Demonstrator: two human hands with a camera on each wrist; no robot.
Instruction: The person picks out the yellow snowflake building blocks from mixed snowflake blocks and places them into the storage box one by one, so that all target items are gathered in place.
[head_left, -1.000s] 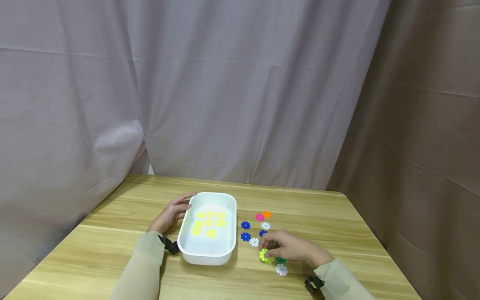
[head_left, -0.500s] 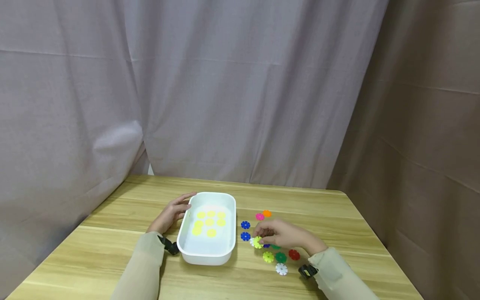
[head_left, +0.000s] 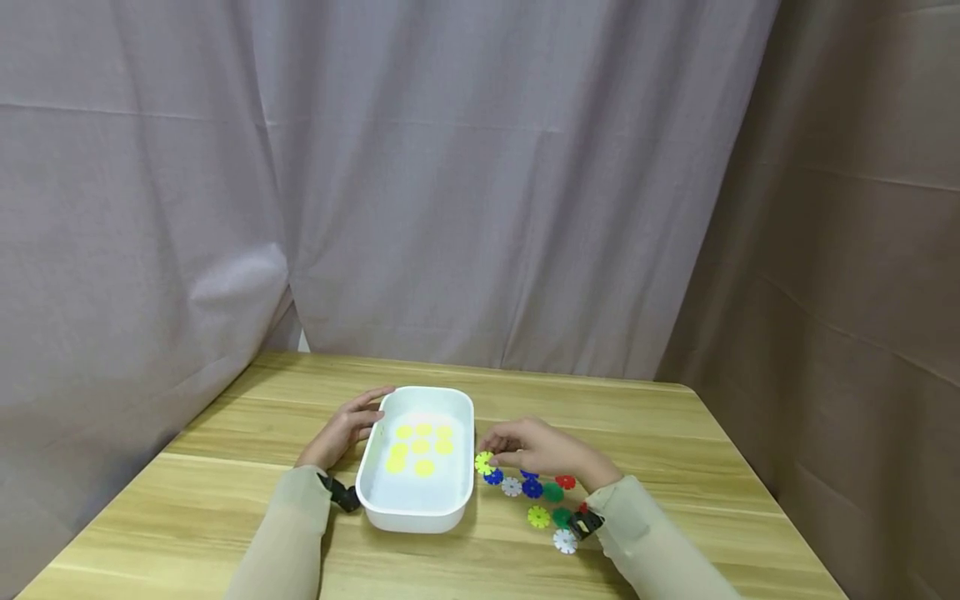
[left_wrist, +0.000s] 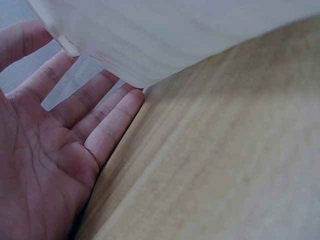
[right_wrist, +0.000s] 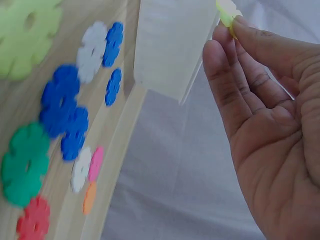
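Note:
My right hand [head_left: 536, 450] pinches a yellow-green notched plastic disc [head_left: 484, 463] between thumb and fingertips, just beside the right wall of a white rectangular tub [head_left: 415, 522]. In the right wrist view that yellow disc [right_wrist: 229, 17] stands at the fingertips near the tub [right_wrist: 175, 50]. Inside the tub, several yellow discs [head_left: 423, 468] lie flat on the floor. My left hand [head_left: 347, 429] rests against the tub's left side. Its fingers look straight and spread in the left wrist view, where the fingertips [left_wrist: 132, 97] touch the tub's wall [left_wrist: 150, 45].
Right of the tub, loose notched discs lie on the wooden table [head_left: 420, 567]: a yellow one [head_left: 538, 517], a white one [head_left: 565, 541], blue [head_left: 532, 487], green [head_left: 553, 492] and red [head_left: 566, 482]. Pink [right_wrist: 96, 164] and orange [right_wrist: 89, 197] ones show in the right wrist view. Grey curtains hang behind.
My right hand has lifted one yellow disc off the group and carried it left and away from me, up to the tub's right side. The left hand and the tub have stayed put.

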